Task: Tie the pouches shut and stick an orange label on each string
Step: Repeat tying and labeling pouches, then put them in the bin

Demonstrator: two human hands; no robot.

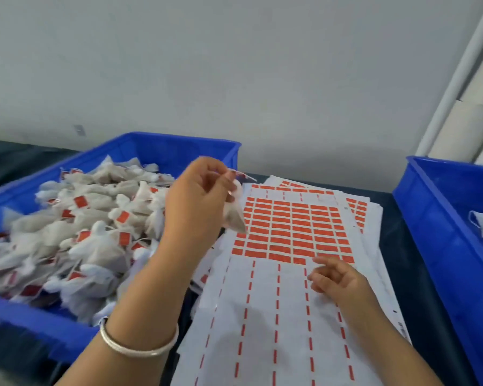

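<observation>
— What's sitting on the worktop (402,218)?
— A left bin (162,147) is holding tied pouches; label sheets (262,316) are lying beside it.
— And the hands?
— The left hand (198,196) is lifting one pouch (234,215) above the sheets, its grip pinching the string (243,174). The right hand (338,277) is hovering over the labels (290,232), fingers loosely curled, gripping nothing.
</observation>
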